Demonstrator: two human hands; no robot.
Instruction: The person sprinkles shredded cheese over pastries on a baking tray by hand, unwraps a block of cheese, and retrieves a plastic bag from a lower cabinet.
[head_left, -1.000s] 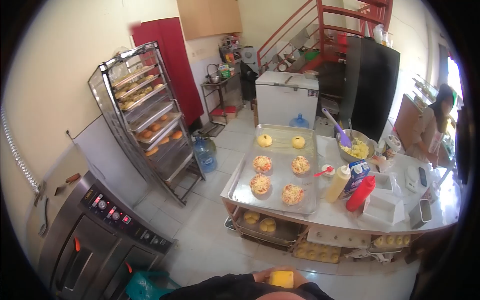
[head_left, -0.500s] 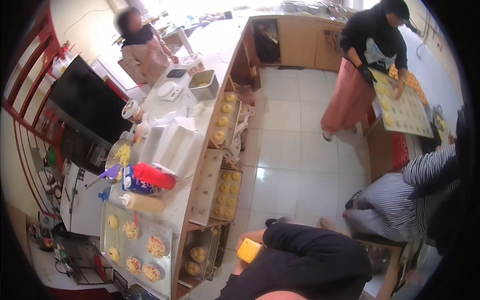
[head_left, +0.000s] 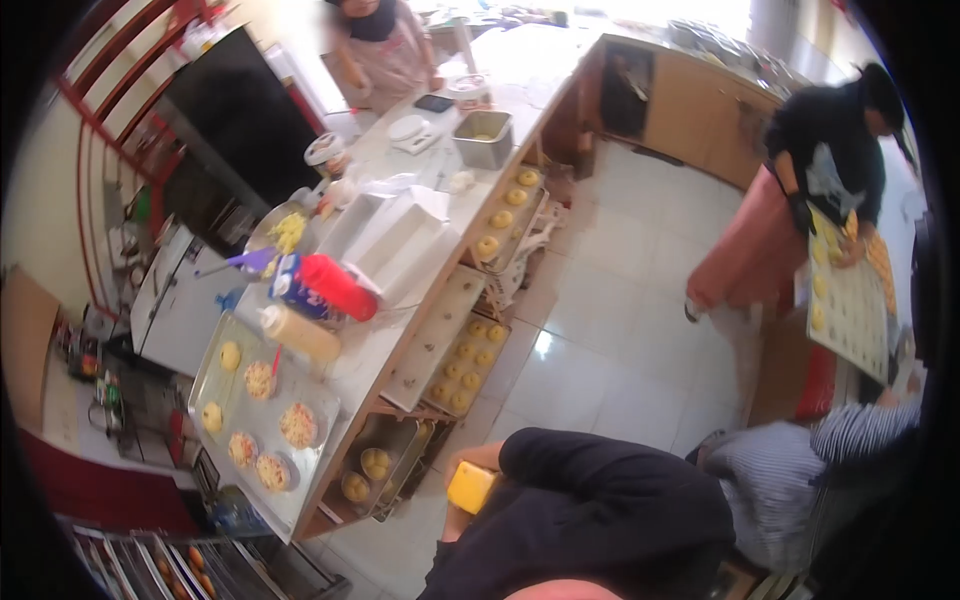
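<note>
Both my hands, right (head_left: 484,456) at the upper edge in view, left (head_left: 456,522) at the lower, are clasped about the block (head_left: 472,487); finger placement is hidden. The block lies between them, neither hand nearer; long axis undetermined. Finding: yellow, boxy, smooth-faced. Beyond: flat metal tray (head_left: 250,415) bearing round buns (head_left: 298,425), some rough-topped, on the glossy white table (head_left: 375,340).
</note>
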